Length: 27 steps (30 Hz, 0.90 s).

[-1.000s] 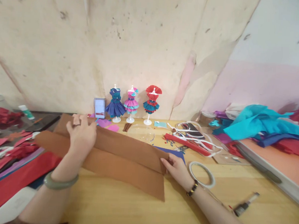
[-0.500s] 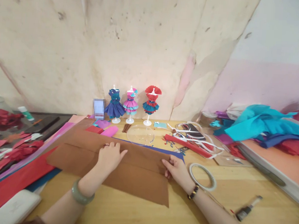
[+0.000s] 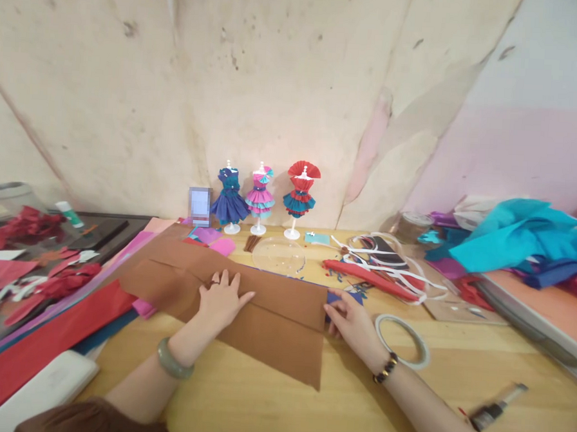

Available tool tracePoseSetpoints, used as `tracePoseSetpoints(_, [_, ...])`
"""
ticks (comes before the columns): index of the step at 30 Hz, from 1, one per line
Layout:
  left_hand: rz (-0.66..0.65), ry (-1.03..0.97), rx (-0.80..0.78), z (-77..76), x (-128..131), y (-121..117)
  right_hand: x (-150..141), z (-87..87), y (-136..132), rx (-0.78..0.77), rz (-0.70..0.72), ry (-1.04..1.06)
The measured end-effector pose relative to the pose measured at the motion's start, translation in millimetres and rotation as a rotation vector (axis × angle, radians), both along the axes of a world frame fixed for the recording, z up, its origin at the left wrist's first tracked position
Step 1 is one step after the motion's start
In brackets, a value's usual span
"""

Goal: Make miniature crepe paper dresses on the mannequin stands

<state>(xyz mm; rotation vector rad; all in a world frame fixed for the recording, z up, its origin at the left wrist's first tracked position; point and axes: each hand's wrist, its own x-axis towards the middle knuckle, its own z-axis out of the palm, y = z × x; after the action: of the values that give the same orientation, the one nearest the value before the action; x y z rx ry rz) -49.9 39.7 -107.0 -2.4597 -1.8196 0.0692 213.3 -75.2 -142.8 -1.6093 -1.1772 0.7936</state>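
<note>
A long sheet of brown crepe paper (image 3: 277, 341) lies across the table, its upper part folded over in a lengthwise strip. My left hand (image 3: 222, 303) rests flat on the middle of it, fingers spread. At the sheet's right end, my right hand (image 3: 353, 322) has its thumb and forefinger closed at the edge of the fold; the other fingers curl beneath. Blue paper (image 3: 347, 298) sticks out from behind the brown sheet beside the right fingertips. A roll of white tape (image 3: 424, 352) lies just right of that hand.
Three small dress forms (image 3: 299, 197) in paper dresses stand by the wall. A clear plastic dish (image 3: 279, 257), scattered beads and white cords (image 3: 387, 266) lie before them. Red paper (image 3: 70, 320) and a white case (image 3: 47, 390) are at left, a brush-like tool (image 3: 488, 413) at right.
The right hand has shifted off the brown paper's top face to its right edge, exposing blue paper there. The left hand stays on the sheet, fingers spread wider. The view has shifted slightly.
</note>
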Motion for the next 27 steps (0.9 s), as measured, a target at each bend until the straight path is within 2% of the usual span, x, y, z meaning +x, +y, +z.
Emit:
tracePoseSetpoints(5, [-0.106, 0.001, 0.088, 2.2, 10, -12, 11, -7.6, 1, 0.048, -0.003, -0.210])
tracePoseSetpoints(9, [-0.174, -0.067, -0.015, -1.4, 18, -23, 13, -2.4, -3, 0.189, -0.032, -0.567])
tracePoseSetpoints(11, [-0.184, -0.090, -0.067, -5.4, 20, -25, 8, 1.9, -7, 0.293, 0.030, -0.731])
tracePoseSetpoints(14, [-0.182, -0.107, -0.095, -10.3, 19, -24, -2, 3.7, -12, 0.383, 0.223, -0.894])
tracePoseSetpoints(17, [-0.181, -0.109, -0.112, -10.9, 19, -23, -7, 0.0, -13, 0.331, 0.354, -0.976])
tracePoseSetpoints(21, [-0.217, -0.120, -0.086, -7.1, 21, -26, -5, -4.1, -12, 0.306, 0.372, -0.999])
tracePoseSetpoints(24, [-0.397, -0.156, -0.094, -4.3, 24, -33, -4, -4.6, -11, 0.323, 0.367, -0.998])
tracePoseSetpoints(27, [-0.561, -0.170, -0.215, -3.0, 28, -41, -5, -4.8, -11, 0.327, 0.367, -0.998])
